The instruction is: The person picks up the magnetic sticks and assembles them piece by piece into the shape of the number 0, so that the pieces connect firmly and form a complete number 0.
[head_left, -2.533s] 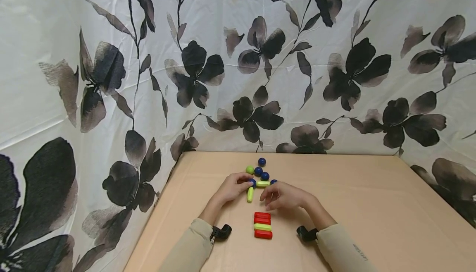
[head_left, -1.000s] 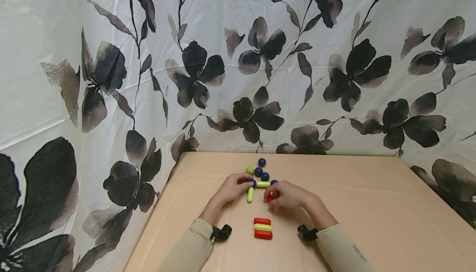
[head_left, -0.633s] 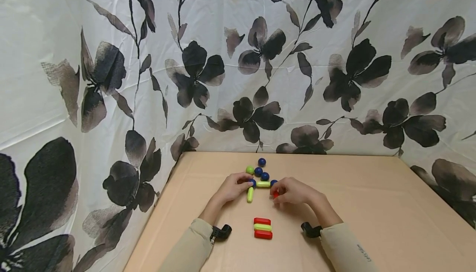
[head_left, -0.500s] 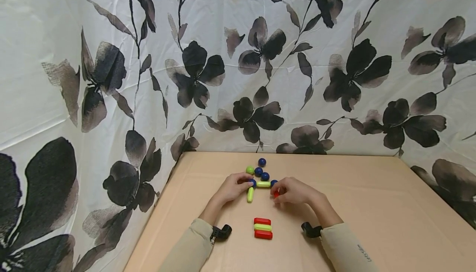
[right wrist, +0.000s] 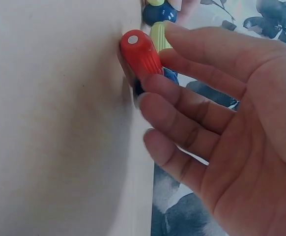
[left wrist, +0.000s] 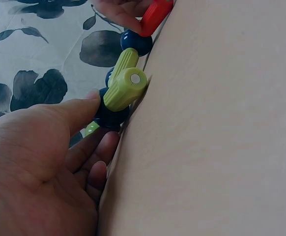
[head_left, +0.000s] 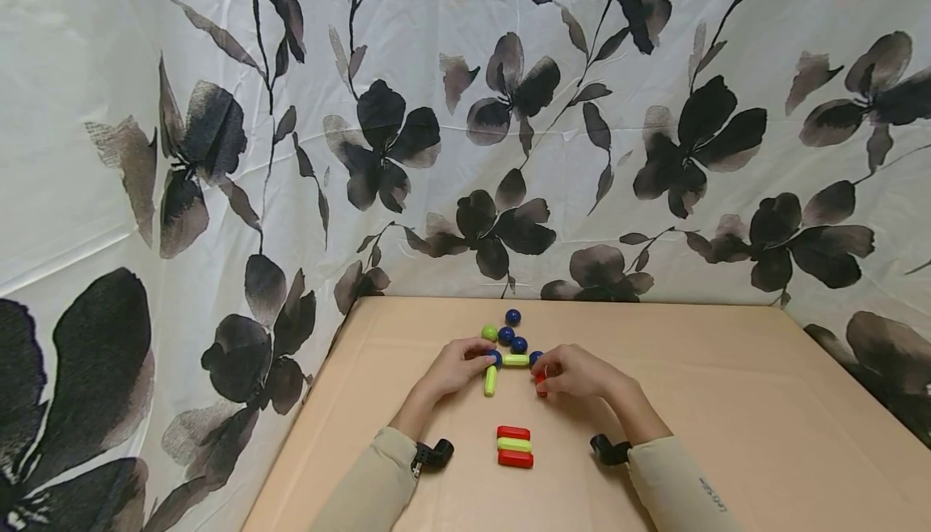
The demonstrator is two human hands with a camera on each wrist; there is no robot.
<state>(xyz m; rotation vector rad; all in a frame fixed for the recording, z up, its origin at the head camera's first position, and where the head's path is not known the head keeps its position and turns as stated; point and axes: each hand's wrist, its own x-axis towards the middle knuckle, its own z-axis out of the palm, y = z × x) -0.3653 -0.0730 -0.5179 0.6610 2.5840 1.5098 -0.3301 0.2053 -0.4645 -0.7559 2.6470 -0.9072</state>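
My left hand (head_left: pixel 457 366) pinches a blue ball (left wrist: pixel 111 116) between thumb and fingers. One yellow-green magnetic rod (head_left: pixel 490 381) points from that ball toward me; another yellow-green rod (head_left: pixel 516 361) runs across to a second blue ball (head_left: pixel 536 356). From this second ball a red magnetic rod (right wrist: pixel 142 55) extends toward me, its pale round end tip showing in the right wrist view. My right hand (head_left: pixel 578 372) is beside the red rod, fingers loosely bent and fingertips right at its side. The right thumb stands apart from it.
Behind the joined pieces lie a green ball (head_left: pixel 489 333) and several loose blue balls (head_left: pixel 506 335). Nearer me, a red rod (head_left: pixel 513 432), a yellow-green rod (head_left: pixel 514 445) and another red rod (head_left: pixel 515 459) lie side by side on the tan table (head_left: pixel 727 419).
My right hand took a red rod from the near row and carried it away from me to the right-hand blue ball. Its fingers have since loosened. The left hand has stayed put.
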